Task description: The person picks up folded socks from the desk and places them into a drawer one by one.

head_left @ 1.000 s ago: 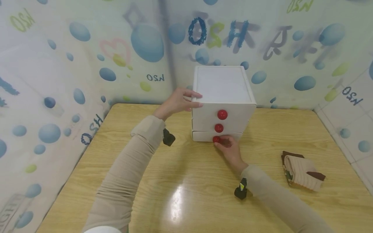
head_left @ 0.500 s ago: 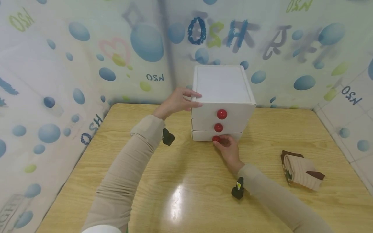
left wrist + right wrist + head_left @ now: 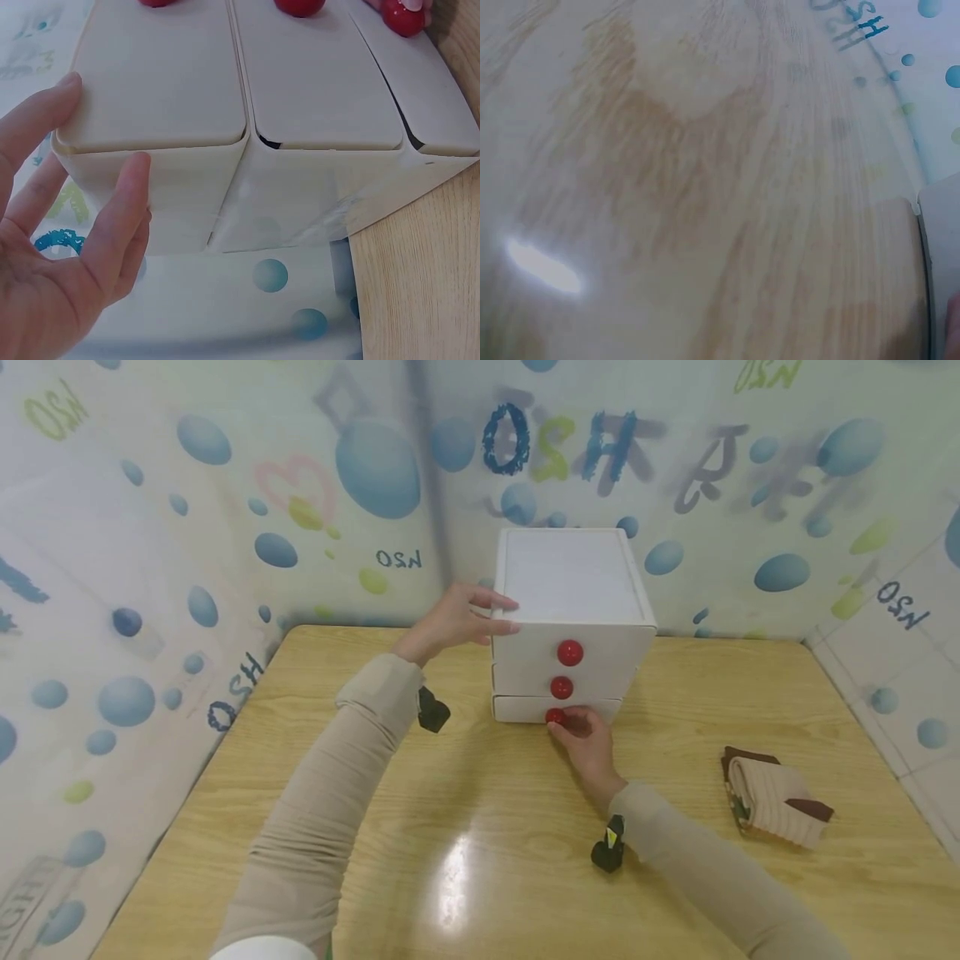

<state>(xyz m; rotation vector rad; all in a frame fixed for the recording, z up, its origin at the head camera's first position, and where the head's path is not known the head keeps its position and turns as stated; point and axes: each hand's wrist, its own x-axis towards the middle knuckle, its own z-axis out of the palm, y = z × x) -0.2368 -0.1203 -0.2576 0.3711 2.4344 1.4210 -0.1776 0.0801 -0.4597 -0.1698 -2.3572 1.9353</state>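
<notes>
A white three-drawer box point(image 3: 573, 577) with red knobs stands at the back of the wooden table point(image 3: 480, 827). My left hand point(image 3: 508, 617) rests with straight fingers against the box's upper left edge. The left wrist view shows the same left hand point(image 3: 105, 187), thumb and fingers pressed flat on that corner of the box point(image 3: 315, 97). My right hand point(image 3: 564, 724) pinches the bottom red knob point(image 3: 556, 717). That bottom knob point(image 3: 403, 16) sits on a drawer front standing slightly out from the box. The right wrist view is mostly blurred table point(image 3: 690, 187).
A folded beige and brown striped cloth point(image 3: 776, 797) lies on the table at the right. Walls covered in bubble-print sheeting point(image 3: 150, 527) close in the back and both sides. The top knob point(image 3: 570, 652) and the middle knob point(image 3: 561, 687) are untouched.
My right forearm has drifted slightly left. Both hands keep their places on the box and the bottom knob.
</notes>
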